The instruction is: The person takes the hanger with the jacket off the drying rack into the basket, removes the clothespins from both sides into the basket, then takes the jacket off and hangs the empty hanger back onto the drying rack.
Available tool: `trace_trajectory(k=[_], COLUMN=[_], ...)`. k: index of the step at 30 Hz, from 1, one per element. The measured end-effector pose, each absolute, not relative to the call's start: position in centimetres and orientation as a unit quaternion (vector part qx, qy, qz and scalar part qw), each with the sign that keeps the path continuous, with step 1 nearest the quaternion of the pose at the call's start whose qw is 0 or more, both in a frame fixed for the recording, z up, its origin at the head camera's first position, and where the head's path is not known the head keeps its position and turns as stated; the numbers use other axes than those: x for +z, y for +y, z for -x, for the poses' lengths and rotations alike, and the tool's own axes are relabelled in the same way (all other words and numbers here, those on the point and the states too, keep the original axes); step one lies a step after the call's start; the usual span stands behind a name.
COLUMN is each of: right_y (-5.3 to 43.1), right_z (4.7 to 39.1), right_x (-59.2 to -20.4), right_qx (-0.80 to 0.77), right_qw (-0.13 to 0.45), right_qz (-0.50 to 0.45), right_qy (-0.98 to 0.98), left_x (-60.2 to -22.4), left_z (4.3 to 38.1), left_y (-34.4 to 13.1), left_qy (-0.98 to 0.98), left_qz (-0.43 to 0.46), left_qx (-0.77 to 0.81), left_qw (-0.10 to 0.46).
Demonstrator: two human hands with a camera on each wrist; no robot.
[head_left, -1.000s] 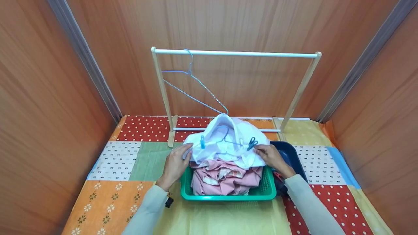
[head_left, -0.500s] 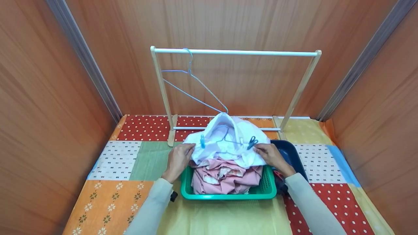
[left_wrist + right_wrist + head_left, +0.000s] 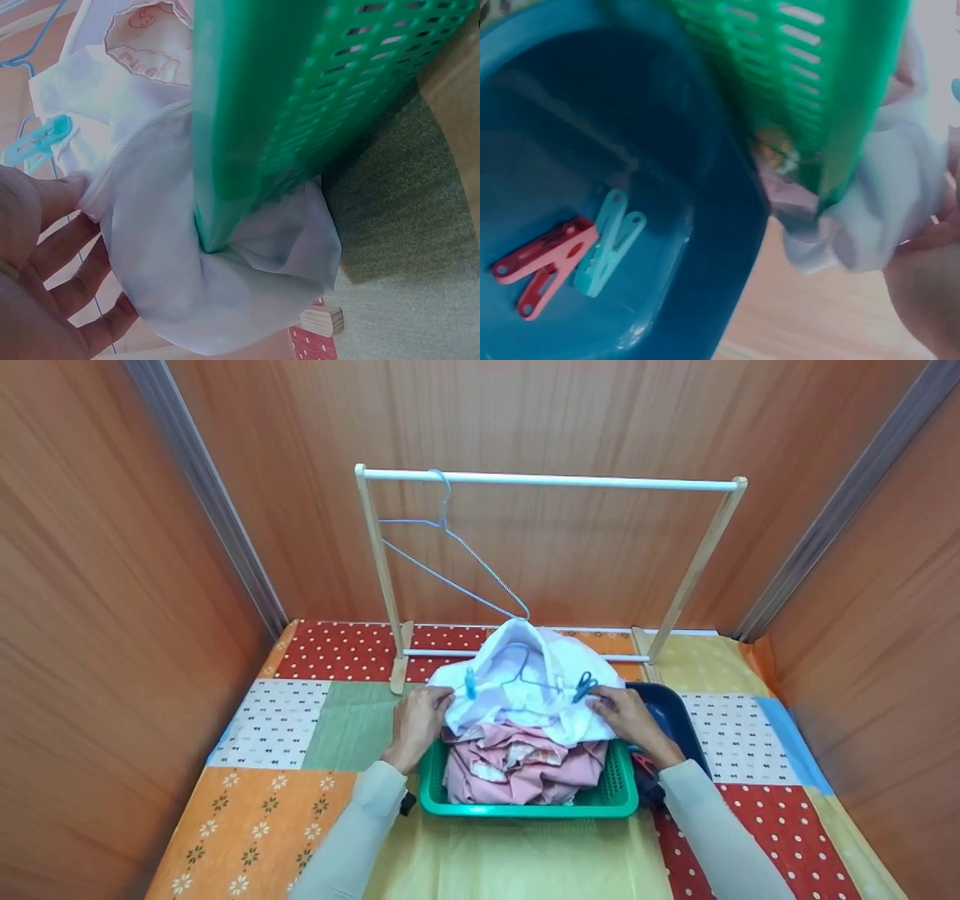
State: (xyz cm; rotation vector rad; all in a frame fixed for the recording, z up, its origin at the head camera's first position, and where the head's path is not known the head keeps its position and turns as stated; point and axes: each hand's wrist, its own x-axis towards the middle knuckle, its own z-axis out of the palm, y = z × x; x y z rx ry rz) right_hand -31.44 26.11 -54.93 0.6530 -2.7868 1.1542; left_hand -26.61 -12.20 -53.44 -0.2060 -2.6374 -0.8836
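Observation:
A white garment (image 3: 559,720) lies over the back of the green basket (image 3: 525,811), with a blue wire hanger (image 3: 523,669) showing inside its opening. My left hand (image 3: 417,725) pinches its left edge between thumb and index finger, the other fingers spread. Close by, a light blue clothespin (image 3: 470,684) clips the garment. At the right side, my right hand (image 3: 628,721) pinches the cloth beside a dark teal clothespin (image 3: 584,688); its fingertips are partly hidden in the right wrist view. Pink clothing (image 3: 517,776) fills the basket's front.
Behind stands a rack (image 3: 555,479), with another blue hanger (image 3: 480,559) on its bar. A dark blue basin (image 3: 667,712) sits right of the basket. Inside the basin lie a red clothespin (image 3: 546,262) and a turquoise clothespin (image 3: 609,244). Patchwork cloth (image 3: 262,825) covers the table.
My left hand has moved up and right from beside the garment to its left edge, now pinching it. The right hand has stayed at the garment's right side. The head view shifted slightly.

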Motion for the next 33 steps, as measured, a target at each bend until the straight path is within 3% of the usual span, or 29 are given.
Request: trace_trajectory(k=[20,33], right_y=[25.0,25.1], right_z=[31.0,31.3], right_x=[-51.2,-51.4], right_qx=[0.404,0.395], right_qw=[0.001,0.033], right_qz=[-0.202,-0.235], right_qy=[-0.892,-0.888], left_x=[-53.3,-53.4], left_z=[26.6,26.7], left_y=[-11.9,-11.9], left_qy=[-0.931,-0.930], left_qz=[0.060,0.064], left_qx=[-0.311,-0.309], left_qw=[0.181,0.190])
